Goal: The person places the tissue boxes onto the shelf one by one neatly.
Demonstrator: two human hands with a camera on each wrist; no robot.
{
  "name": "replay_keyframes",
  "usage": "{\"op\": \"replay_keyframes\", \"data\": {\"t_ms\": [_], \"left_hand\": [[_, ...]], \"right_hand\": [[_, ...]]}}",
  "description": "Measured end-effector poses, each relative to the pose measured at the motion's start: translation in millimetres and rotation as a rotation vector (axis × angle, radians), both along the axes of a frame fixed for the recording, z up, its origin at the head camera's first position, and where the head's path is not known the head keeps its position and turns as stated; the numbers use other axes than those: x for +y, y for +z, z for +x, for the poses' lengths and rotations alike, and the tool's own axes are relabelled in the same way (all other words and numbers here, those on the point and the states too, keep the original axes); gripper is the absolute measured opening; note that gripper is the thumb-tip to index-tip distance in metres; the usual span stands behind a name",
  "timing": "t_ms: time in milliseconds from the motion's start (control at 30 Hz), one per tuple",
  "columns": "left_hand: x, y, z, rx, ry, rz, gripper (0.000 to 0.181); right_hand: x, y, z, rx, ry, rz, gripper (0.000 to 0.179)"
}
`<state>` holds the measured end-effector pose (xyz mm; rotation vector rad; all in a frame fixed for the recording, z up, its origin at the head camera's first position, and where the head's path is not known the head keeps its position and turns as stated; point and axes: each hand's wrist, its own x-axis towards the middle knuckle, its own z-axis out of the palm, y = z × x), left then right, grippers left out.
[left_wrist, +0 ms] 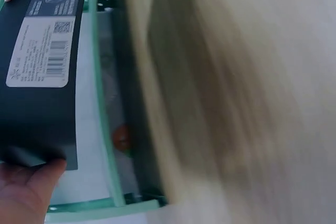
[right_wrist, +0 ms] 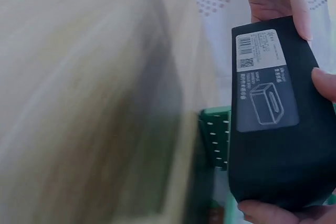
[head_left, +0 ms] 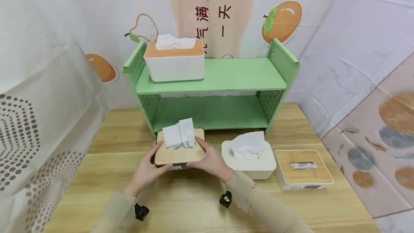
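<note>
Both hands hold a black tissue box [head_left: 176,156] with a pale wooden lid, in front of the green shelf. A white tissue [head_left: 179,134] sticks up from its slot. My left hand [head_left: 144,172] grips the box's left end, its thumb along the near side. At the right end, my right hand [head_left: 211,159] grips it with the thumb on the near side and fingers over the lid's edge. Both wrist views show the label side of the black box [left_wrist: 37,114], with a barcode sticker and a line drawing. A shadow falls on the tabletop near it.
A two-tier green shelf [head_left: 242,74] stands at the back. On its upper tier, at left, sits a white tissue box [head_left: 174,67] with an orange-brown lid. Right of my hands are a cream tissue box [head_left: 253,172] and a white box with a wooden lid [head_left: 304,175].
</note>
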<state>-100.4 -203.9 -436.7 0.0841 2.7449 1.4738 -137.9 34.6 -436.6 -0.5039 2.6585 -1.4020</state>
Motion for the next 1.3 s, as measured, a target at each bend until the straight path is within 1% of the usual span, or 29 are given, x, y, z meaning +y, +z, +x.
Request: {"op": "replay_keyframes", "data": {"t_ms": [133,200,300,433,567,700,867,1033,1133,1233,1300], "left_hand": [[4.6,9.6,2.4,0.071,0.021,-0.005,0.085],[6.8,14.2,3.1,0.110,0.029,0.003,0.081],[9.9,19.9,4.1,0.179,0.047,0.022,0.073],[15.2,25.8,3.6,0.294,0.084,0.009,0.063],[22.1,28.6,2.1,0.391,0.104,0.002,0.060],[28.7,33.1,0.2,0.485,0.114,0.000,0.059],[38.4,43.8,-5.9,0.594,0.096,-0.029,0.056],[48.7,54.9,-14.8,0.660,0.071,-0.039,0.052],[55.2,62.4,-20.1,0.692,0.059,-0.038,0.051],[62.4,71.4,-24.6,0.723,0.037,-0.019,0.049],[67.6,77.9,-26.7,0.746,0.017,-0.008,0.049]], "right_hand": [[3,9.8,-0.6,0.102,-0.023,-0.056,0.088],[5,14.5,-0.5,0.135,-0.032,-0.075,0.086],[7,20.1,0.7,0.132,-0.051,-0.106,0.084],[8,28.8,1.8,0.140,-0.100,-0.157,0.076],[11,38.9,4.1,0.203,-0.150,-0.197,0.070],[14,43.2,4.6,0.240,-0.166,-0.238,0.068],[20,45.2,2.4,0.315,-0.196,-0.279,0.066],[29,51.3,-0.9,0.394,-0.214,-0.278,0.064],[35,58.4,-4.0,0.440,-0.230,-0.295,0.064],[42,66.1,-6.8,0.455,-0.245,-0.329,0.062],[47,71.2,-7.7,0.443,-0.251,-0.359,0.061]]}}
